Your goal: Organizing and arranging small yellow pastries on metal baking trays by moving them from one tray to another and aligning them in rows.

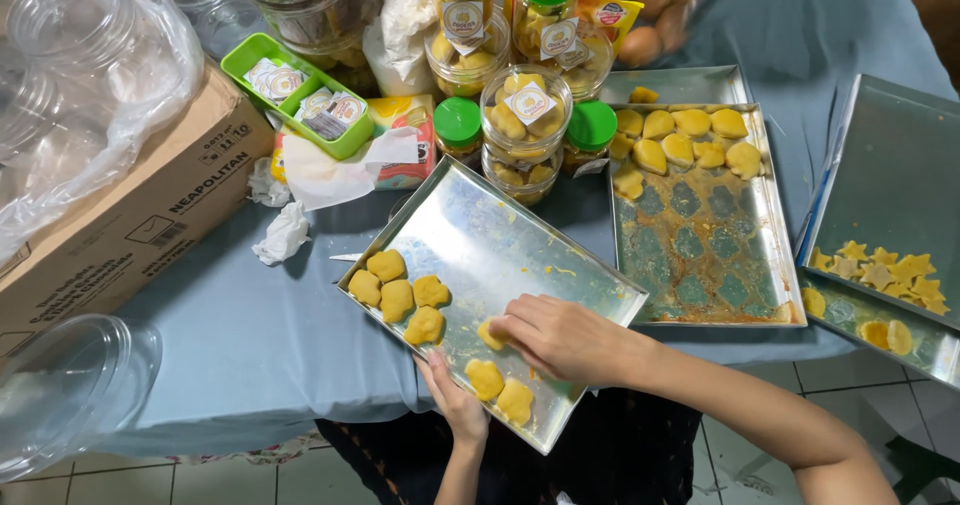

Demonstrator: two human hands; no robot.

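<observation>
Your right hand (562,337) pinches a lumpy yellow cookie (490,334) on the shiny metal tray (480,235); your left hand (455,400) grips the tray's near edge. Eight more cookies lie on the tray. Beyond stand green-lidded clear jars (527,115) with round white labels, beside a crusted baking tray (700,225).

The right hand (560,340) covers part of the yellow cookie (491,335) under its fingertips, so the grip itself is hidden. The left hand (455,400) is tucked under the tilted metal tray (500,245), its fingers out of sight. The clear plastic jar (60,390) at the lower left is cut by the edge, and the small round labels (530,102) are perhaps too small to make out.
</observation>
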